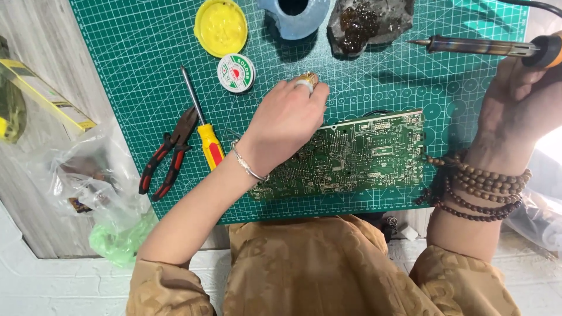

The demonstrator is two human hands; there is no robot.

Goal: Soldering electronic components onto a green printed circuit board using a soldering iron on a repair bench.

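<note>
A green circuit board (363, 155) lies solder side up on a green cutting mat (140, 52). My left hand (287, 120) rests on the board's left end, fingers curled at its far corner beside a small gold-coloured part (308, 78). My right hand (518, 99) grips a soldering iron (486, 48) with an orange handle, its metal tip pointing left above the mat, well off the board. Brown bead bracelets (480, 190) wrap my right wrist, a thin silver bangle (249, 167) my left.
On the mat: a solder spool (236, 73), yellow round lid (220, 26), blue holder (293, 16), dark rosin lump on a grey stand (366, 23), yellow-red screwdriver (202, 120), red-black pliers (168, 153). Plastic bags (99, 193) and a yellow box (44, 93) lie left of it.
</note>
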